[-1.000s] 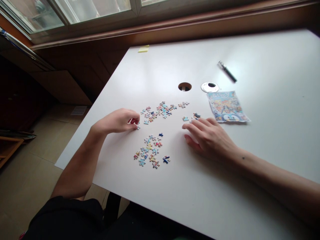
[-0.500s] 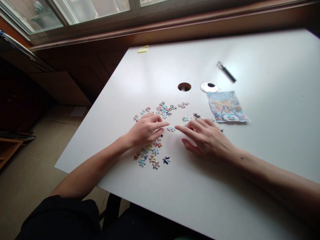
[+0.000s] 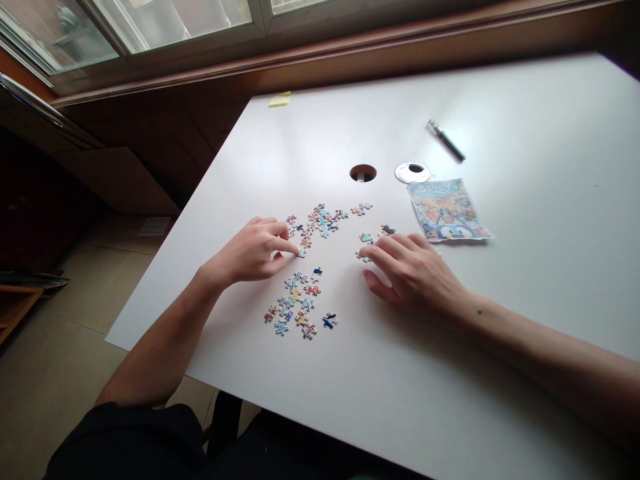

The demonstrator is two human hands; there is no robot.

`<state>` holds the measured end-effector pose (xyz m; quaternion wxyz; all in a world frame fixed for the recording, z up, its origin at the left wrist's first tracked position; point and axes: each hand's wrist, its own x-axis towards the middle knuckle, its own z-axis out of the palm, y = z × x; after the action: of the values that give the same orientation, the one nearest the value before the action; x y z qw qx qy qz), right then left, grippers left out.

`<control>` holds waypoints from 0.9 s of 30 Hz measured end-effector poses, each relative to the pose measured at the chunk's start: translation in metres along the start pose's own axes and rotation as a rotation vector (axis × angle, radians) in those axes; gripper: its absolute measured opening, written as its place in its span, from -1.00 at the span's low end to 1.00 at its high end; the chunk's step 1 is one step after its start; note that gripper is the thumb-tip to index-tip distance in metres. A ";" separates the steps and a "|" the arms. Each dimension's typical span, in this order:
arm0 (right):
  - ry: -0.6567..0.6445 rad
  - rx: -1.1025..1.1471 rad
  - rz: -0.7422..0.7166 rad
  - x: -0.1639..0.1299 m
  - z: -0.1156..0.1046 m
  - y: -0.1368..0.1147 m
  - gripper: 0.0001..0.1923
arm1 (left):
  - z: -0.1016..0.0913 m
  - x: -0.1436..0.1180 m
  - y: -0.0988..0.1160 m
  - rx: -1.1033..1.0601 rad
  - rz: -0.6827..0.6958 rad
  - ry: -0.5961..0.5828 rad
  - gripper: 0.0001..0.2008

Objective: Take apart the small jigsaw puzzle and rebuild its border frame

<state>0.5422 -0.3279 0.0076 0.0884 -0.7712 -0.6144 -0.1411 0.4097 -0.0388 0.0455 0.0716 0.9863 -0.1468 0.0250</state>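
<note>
- You are resting your left hand on the smooth white table, its fingers drawn narrow, index and thumb tip pinching at a small colourful cardboard puzzle piece; whether the piece is lifted, I cannot tell.
- You are laying your right hand flat, fingers spread loosely, tips touching a small pale-blue knobbed puzzle piece.
- A loose scatter of tiny multicoloured puzzle pieces is lying just below your left hand; a second scatter of jagged pieces is sitting beyond it, near the round cable hole.
- The glossy printed puzzle picture sheet is lying just beyond your right hand, a round silver grommet cap near its far edge, and a slim dark pen farther back.
- Bare table is lying open toward you and to the right; the table's left edge is running close beside your left forearm.
- A yellow sticky note is sitting at the far corner.
</note>
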 end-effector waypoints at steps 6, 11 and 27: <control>0.013 0.037 -0.118 0.002 0.001 -0.006 -0.61 | 0.021 0.015 0.036 -0.004 0.114 -0.068 -0.42; 0.023 0.004 -0.087 0.002 0.000 -0.003 -0.73 | 0.005 0.009 0.020 -0.069 0.038 0.087 -0.57; 0.089 -0.072 0.008 -0.001 -0.003 0.005 -0.85 | -0.009 -0.009 -0.039 -0.046 -0.137 0.009 -0.95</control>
<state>0.5462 -0.3309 0.0100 0.0884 -0.7694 -0.6013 -0.1969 0.4120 0.0018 0.0485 0.0964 0.9920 -0.0793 0.0212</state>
